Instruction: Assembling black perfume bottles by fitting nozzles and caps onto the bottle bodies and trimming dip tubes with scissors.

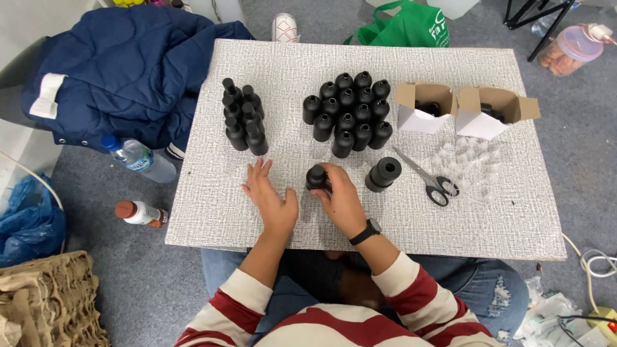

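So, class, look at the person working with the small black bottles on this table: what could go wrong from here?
1. The right hand grips one black bottle close to the packed cluster of upright bottles; a bump could topple several.
2. The bottle lying on its side might roll toward the scissors.
3. The left hand rests flat near the capped bottles; a careless sweep could knock them over.

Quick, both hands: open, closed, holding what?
Left hand: open, flat on the table, holding nothing.
Right hand: closed around a small black bottle.
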